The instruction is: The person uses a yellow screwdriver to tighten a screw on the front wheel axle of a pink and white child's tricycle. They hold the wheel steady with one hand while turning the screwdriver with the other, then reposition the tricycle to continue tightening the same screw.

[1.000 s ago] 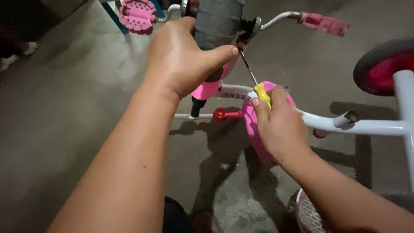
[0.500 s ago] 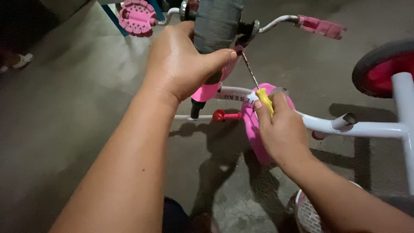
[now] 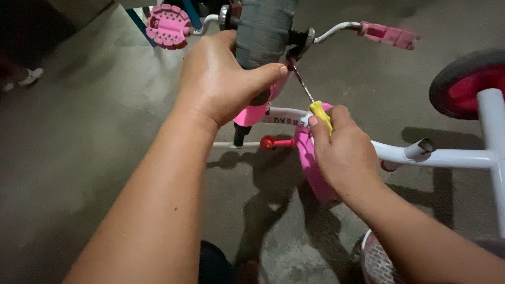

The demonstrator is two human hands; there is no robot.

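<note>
Yellow-handled screwdriver (image 3: 319,111) — clenched in right hand (image 3: 344,152), tip at twelve o'clock by grey wheel (image 3: 263,31), left hand (image 3: 221,79) gripping that wheel — pink child's bicycle (image 3: 310,158) upturned.

Hands working at an upturned child's bicycle.
Left hand (image 3: 226,79) grips grey wheel (image 3: 263,29), upper centre; right hand (image 3: 344,152) holds yellow-handled screwdriver (image 3: 310,97) to its hub.

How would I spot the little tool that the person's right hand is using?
Find the small white bike frame lying across the concrete floor. Above it, the left hand grips a grey tyre. Beside it the right hand holds a screwdriver: the only yellow-handled thing, thin metal shaft angled up to the wheel hub.
</note>
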